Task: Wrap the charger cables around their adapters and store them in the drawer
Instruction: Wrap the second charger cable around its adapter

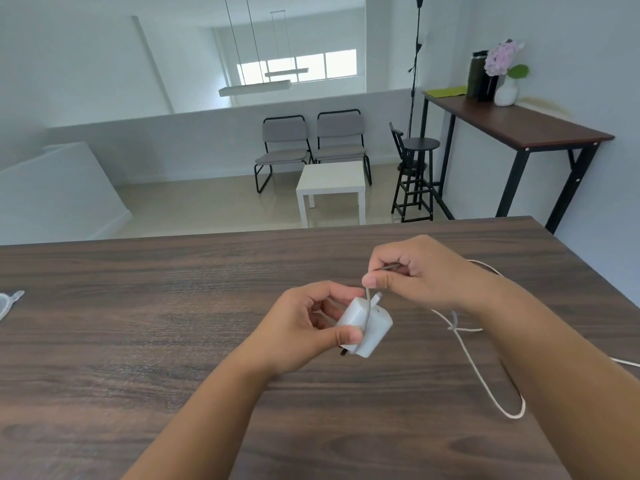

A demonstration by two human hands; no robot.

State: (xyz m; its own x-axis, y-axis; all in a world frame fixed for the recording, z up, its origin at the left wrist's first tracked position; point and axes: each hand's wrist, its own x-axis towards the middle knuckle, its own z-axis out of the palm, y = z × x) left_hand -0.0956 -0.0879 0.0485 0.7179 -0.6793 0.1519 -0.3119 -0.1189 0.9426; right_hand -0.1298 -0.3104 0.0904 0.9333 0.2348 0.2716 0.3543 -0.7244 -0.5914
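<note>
My left hand [304,327] grips a white charger adapter [367,327] just above the dark wooden table [138,306], thumb pressed on its near face. A white cable [485,382] runs over the adapter's face and up into my right hand [419,271], which pinches it between thumb and fingers just above the adapter. The rest of the cable trails loose on the table to the right, with a loop and a knot-like crossing. No drawer is in view.
A clear plastic object [10,299] lies at the table's left edge. Beyond the table's far edge are two grey chairs [311,147], a small white table [332,185], a black stool [415,174] and a tall side table [519,126] with a vase.
</note>
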